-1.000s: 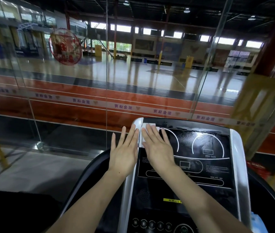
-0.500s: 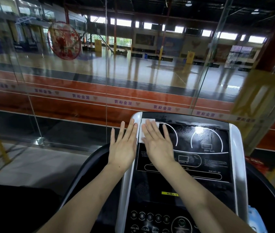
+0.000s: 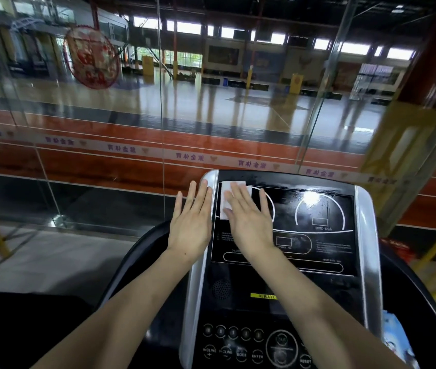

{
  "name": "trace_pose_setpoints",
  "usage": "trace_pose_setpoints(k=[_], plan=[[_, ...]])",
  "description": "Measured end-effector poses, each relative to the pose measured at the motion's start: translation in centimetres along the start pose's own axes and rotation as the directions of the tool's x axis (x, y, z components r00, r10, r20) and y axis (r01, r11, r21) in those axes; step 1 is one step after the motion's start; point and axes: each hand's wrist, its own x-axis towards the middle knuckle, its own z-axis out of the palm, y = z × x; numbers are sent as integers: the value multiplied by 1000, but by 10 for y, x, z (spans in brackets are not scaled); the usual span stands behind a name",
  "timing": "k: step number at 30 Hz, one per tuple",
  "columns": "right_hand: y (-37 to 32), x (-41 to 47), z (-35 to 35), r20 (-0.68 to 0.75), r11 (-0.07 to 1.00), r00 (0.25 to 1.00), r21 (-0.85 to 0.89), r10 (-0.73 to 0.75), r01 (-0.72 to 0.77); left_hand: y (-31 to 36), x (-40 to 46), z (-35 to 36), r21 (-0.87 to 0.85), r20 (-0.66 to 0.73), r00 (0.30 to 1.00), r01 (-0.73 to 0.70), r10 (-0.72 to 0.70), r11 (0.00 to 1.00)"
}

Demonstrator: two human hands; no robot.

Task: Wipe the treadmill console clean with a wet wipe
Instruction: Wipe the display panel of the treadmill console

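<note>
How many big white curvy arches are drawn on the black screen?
2. The left white arch curves out from under the right hand pressing the white wet wipe; the right white arch is fully visible on the black display panel.
</note>
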Motion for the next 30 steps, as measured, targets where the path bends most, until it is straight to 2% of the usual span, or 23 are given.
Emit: trace_pose_setpoints(k=[3,7,10,14,16,18,22,25,27,30], plan=[[31,-16,-3,46,996,995,-1,84,-84,4,3,-7,-45,-11,1000,-10,10,999],[72,-41,-4,27,975,977,-66,213,-211,6,8,-2,-71,-22,1000,-17,15,997],[58,-34,-2,5,973,975,-69,223,-222,8,7,6,-94,-48,999,-4,0,996],[-1,-14,10,34,995,996,-49,84,-82,7,6,10,-47,-68,998,-19,16,999],[-4,-12,11,38,997,998,-55,53,-51,5,6,10,-35,-59,998,-31,29,999],[20,-22,5,32,995,997,-74,76,-74,4,6,9,-33,-56,998,-39,37,999],[85,-55,-15,31,968,974,-123,223,-218,4,5,11,-46,-64,997,-38,35,998],[82,-49,-16,22,959,963,-99,270,-266,5,6,11,-56,-63,998,-28,24,998],[54,-32,-10,-2,972,975,-78,221,-220,6,6,11,-52,-59,998,-19,16,998],[3,-10,8,15,996,997,-55,75,-74,5,6,11,-38,-59,998,-20,18,999]])
